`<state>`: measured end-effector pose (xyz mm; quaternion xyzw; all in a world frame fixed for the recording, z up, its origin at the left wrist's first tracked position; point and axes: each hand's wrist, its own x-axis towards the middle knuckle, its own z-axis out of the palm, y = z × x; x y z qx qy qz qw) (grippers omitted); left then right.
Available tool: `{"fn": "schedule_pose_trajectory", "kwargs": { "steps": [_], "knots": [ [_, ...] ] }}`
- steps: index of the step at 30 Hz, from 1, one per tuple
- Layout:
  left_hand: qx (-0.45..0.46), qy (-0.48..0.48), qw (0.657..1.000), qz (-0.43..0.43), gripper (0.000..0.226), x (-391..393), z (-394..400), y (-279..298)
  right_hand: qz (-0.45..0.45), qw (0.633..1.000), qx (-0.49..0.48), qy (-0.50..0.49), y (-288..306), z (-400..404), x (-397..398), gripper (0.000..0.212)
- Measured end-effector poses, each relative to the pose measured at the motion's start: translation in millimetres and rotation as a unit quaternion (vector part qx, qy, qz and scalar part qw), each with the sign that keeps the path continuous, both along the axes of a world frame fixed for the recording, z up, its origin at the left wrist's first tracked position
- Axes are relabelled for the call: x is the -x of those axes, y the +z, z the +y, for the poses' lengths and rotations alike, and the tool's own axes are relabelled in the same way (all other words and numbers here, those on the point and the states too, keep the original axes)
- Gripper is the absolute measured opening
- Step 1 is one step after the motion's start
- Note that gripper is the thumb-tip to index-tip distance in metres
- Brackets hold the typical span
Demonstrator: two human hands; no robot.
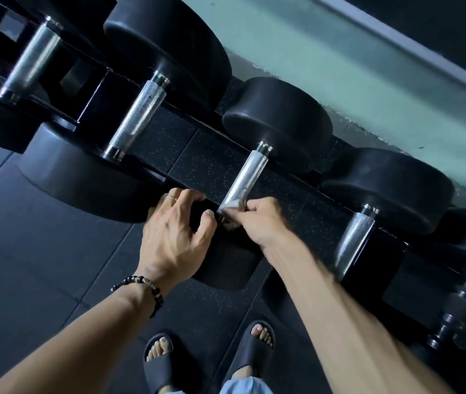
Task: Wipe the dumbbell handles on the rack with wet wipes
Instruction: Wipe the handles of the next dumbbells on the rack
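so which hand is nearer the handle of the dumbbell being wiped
Right. The right hand pinches the wet wipe against the handle; the left hand grips that dumbbell's near head, beside the handle.

Single head-worn view, steeply downward, close over the dumbbell rack (283,177).

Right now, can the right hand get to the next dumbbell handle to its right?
Probably yes. The right hand pinches the wet wipe at the near end of one knurled handle; the next handle lies bare beside the forearm, with nothing between them.
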<state>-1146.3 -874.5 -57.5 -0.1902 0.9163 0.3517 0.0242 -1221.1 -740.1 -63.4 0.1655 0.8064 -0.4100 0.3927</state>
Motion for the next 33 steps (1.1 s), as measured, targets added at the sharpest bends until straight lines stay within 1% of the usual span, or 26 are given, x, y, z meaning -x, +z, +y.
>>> {"fn": "schedule_pose_trajectory", "kwargs": {
  "steps": [2,4,5,6,7,9,10,11,13,15,16,17,19,20,21,22,23,25,26,27,28,30,31,32,33],
  "knots": [
    [0.001,-0.001,1.000,0.000,0.050,0,-1,0,0.064,0.995,0.010,-0.079,-3,-3,13,0.022],
    [-0.001,0.000,1.000,0.005,0.047,0,-1,-1,0.137,0.975,0.014,-0.172,-6,-7,30,0.023],
    [-0.003,0.000,1.000,0.008,0.046,1,-1,-1,0.148,0.972,0.009,-0.184,-11,-8,33,0.025],
    [-0.004,0.000,1.000,0.009,0.045,1,0,-1,0.138,0.976,0.002,-0.166,-14,-7,29,0.027],
    [-0.005,0.000,1.000,0.010,0.045,2,0,-1,0.108,0.986,0.001,-0.129,-16,-5,21,0.027],
    [-0.005,0.000,1.000,0.010,0.046,1,0,-1,0.024,0.998,0.029,-0.053,-18,2,2,0.022],
    [-0.002,0.000,1.000,0.010,0.047,1,0,-1,0.001,0.998,0.044,-0.035,-19,5,-2,0.019],
    [0.000,0.000,1.000,0.009,0.047,1,0,-1,0.001,0.997,0.068,-0.043,-18,7,-2,0.016],
    [-0.002,-0.001,1.000,0.011,0.047,0,0,-2,0.035,0.989,0.091,-0.113,-19,6,10,0.011],
    [-0.004,0.000,1.000,0.013,0.047,0,0,-2,0.081,0.974,0.087,-0.193,-19,5,20,0.014],
    [-0.004,-0.001,1.000,0.013,0.047,0,-1,-3,0.089,0.972,0.089,-0.200,-17,5,19,0.016],
    [-0.003,-0.002,1.000,0.012,0.046,0,-1,-3,0.079,0.976,0.090,-0.181,-16,4,16,0.015],
    [-0.003,-0.001,1.000,0.013,0.046,1,0,-2,0.033,0.992,0.082,-0.089,-17,5,1,0.013],
    [-0.003,0.000,1.000,0.013,0.046,1,0,-2,0.025,0.996,0.067,-0.046,-19,7,-5,0.016],
    [-0.002,0.001,1.000,0.013,0.047,1,0,-1,0.033,0.997,0.053,-0.035,-20,6,-6,0.021],
    [-0.001,0.000,1.000,0.011,0.047,1,0,-2,0.052,0.996,0.048,-0.055,-22,4,-3,0.028],
    [-0.002,-0.001,1.000,0.010,0.047,0,0,-2,0.071,0.991,0.046,-0.099,-22,1,2,0.033],
    [-0.003,-0.003,1.000,0.012,0.048,0,0,-3,0.097,0.979,0.039,-0.177,-20,-4,12,0.038],
    [-0.004,-0.003,1.000,0.012,0.048,1,0,-3,0.094,0.978,0.030,-0.186,-20,-5,15,0.040],
    [-0.003,-0.003,1.000,0.012,0.048,1,0,-3,0.079,0.981,0.042,-0.170,-20,-4,15,0.038],
    [-0.001,-0.003,1.000,0.011,0.048,1,-1,-3,0.052,0.989,0.051,-0.127,-18,-3,11,0.033],
    [0.002,-0.003,1.000,0.010,0.048,1,0,-2,0.007,1.000,0.024,-0.003,-10,0,0,0.030],
    [0.004,-0.002,1.000,0.010,0.048,1,0,-2,0.006,1.000,0.016,0.019,-8,1,-1,0.029],
    [0.006,-0.003,1.000,0.008,0.048,1,0,-2,0.017,0.999,0.030,0.002,-7,3,2,0.027],
    [0.007,-0.005,1.000,0.007,0.048,1,0,-2,0.039,0.997,0.048,-0.051,-6,3,8,0.024]
  ]
}}
